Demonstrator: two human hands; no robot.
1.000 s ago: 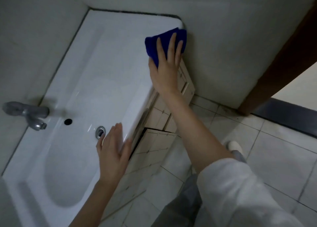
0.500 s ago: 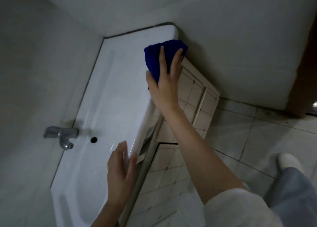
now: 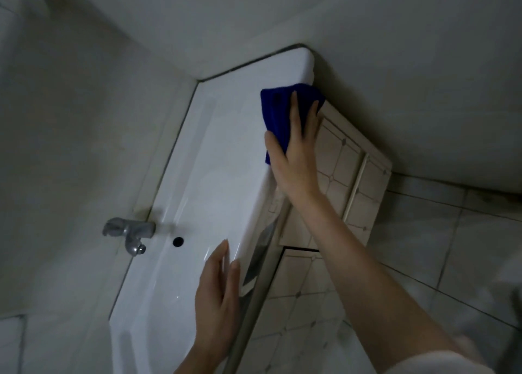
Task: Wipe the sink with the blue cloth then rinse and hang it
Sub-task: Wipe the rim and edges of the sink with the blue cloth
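Pressing flat, the right hand (image 3: pixel 296 153) spreads straight fingers (image 3: pixel 294 113) over the blue cloth (image 3: pixel 278 110), which lies folded on the front rim of the sink (image 3: pixel 214 159), near its far corner. Soft, light and limp, it probably slides easily on glazed ceramic. Bunching an edge should give the surest hold. The left hand (image 3: pixel 217 289) rests open-fingered on the near rim.

dark blue cloth (image 3: pixel 278 113) draped over front rim of white sink (image 3: pixel 214 159), far end

The white sink (image 3: pixel 211 161) bears the blue cloth (image 3: pixel 276 110) on its far front rim, the left hand (image 3: pixel 217 294) nearer.
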